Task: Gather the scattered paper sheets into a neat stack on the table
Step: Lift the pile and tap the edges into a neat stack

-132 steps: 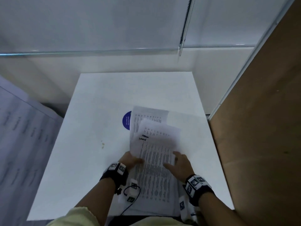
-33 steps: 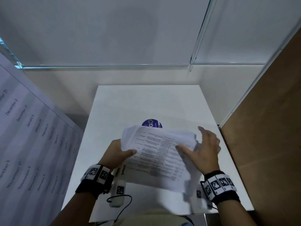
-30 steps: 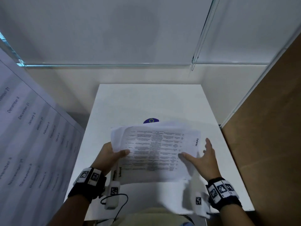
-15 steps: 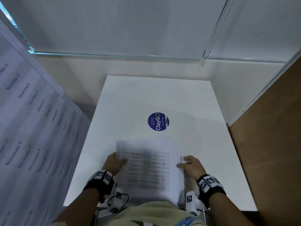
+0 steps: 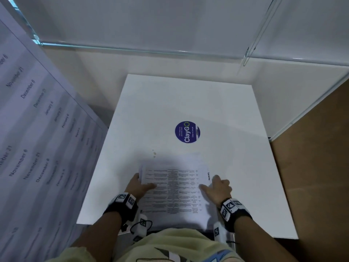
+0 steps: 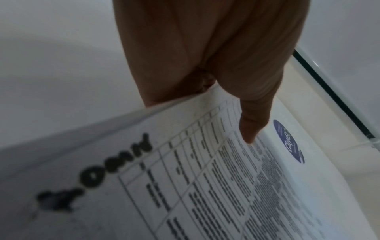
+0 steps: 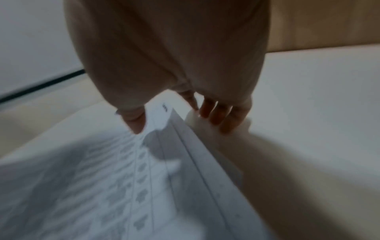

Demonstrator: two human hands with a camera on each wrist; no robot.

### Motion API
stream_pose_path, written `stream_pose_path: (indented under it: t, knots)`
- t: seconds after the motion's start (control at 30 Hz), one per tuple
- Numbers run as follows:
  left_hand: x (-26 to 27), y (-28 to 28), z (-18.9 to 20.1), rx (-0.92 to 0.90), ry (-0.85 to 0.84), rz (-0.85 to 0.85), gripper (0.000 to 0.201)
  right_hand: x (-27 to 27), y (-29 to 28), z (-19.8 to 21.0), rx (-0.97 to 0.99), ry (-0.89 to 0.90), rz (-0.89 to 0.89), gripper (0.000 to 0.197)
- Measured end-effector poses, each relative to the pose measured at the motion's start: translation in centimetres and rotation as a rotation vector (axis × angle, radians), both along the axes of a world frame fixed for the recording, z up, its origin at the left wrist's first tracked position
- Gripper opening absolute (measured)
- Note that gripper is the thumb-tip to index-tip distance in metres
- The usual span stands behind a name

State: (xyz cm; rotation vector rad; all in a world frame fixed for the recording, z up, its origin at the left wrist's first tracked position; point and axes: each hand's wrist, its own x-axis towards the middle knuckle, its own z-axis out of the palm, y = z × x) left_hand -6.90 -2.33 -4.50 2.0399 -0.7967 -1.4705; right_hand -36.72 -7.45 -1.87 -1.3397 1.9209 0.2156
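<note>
A stack of printed paper sheets [image 5: 173, 193] with tables of text sits near the front edge of the white table [image 5: 188, 103]. My left hand [image 5: 139, 186] grips the stack's left edge, thumb on top and fingers underneath. My right hand [image 5: 217, 186] grips its right edge the same way. In the left wrist view the thumb [image 6: 252, 120] presses on the top sheet [image 6: 205, 186]. The right wrist view shows my thumb [image 7: 133, 120] on top of the paper stack [image 7: 168, 170] and my fingers [image 7: 222, 116] curled under its edge, where several sheet edges lie nearly flush.
A round blue sticker [image 5: 187, 132] marks the table's middle, beyond the stack. A large printed board with dates [image 5: 37, 148] leans at the left. Brown cardboard [image 5: 317, 167] stands to the right. Glass panels [image 5: 170, 25] close the back.
The sheets were loose and spread, then lifted and turned between both hands. Now they have come down toward me as one squared stack, uncovering the blue sticker.
</note>
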Motion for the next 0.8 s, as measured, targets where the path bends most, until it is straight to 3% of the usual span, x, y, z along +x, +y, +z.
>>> stream_pose_path:
  t: [0.1, 0.2, 0.27, 0.37, 0.43, 0.53, 0.57, 0.63, 0.67, 0.8]
  knots:
    - [-1.5, 0.2, 0.9, -0.037, -0.002, -0.086, 0.049, 1.2, 0.3, -0.3, 0.051, -0.078, 0.068, 0.103]
    - [-1.7, 0.1, 1.2, -0.014, -0.032, -0.015, 0.037, 1.0, 0.0, -0.2, -0.006, -0.049, -0.026, 0.101]
    - [-1.2, 0.2, 1.6, 0.005, -0.046, -0.033, 0.032, 0.2, 0.0, 0.2, 0.001, -0.010, 0.020, 0.100]
    - [-0.6, -0.1, 3.5, -0.113, -0.001, -0.068, 0.014, -1.1, 0.1, 0.0, -0.007, -0.114, 0.054, 0.110]
    - [-0.3, -0.6, 5.4, -0.202, 0.051, -0.084, 0.010, -1.7, -0.2, 0.8, -0.105, -0.392, -0.112, 0.092]
    - [0.3, -1.5, 8.0, -0.292, 0.150, -0.123, 0.023, -1.9, -0.7, 3.0, -0.278, -0.678, -0.305, 0.023]
    - [0.4, -1.9, 8.7, -0.352, 0.139, -0.119, 0.026, -1.5, -1.0, 4.2, -0.349, -0.711, -0.311, 0.012]
    - [0.0, -2.6, 9.8, -0.498, 0.042, -0.057, 0.028, -0.5, -1.4, 5.9, -0.514, -0.735, -0.312, 0.037]
    - [-0.6, -3.0, 10.5, -0.574, -0.006, -0.015, 0.026, -0.1, -1.6, 6.5, -0.589, -0.758, -0.349, 0.040]
    - [-2.4, -3.5, 10.9, -0.708, -0.091, 0.167, 0.029, 0.8, -1.4, 6.8, -0.759, -0.794, -0.366, 0.006]
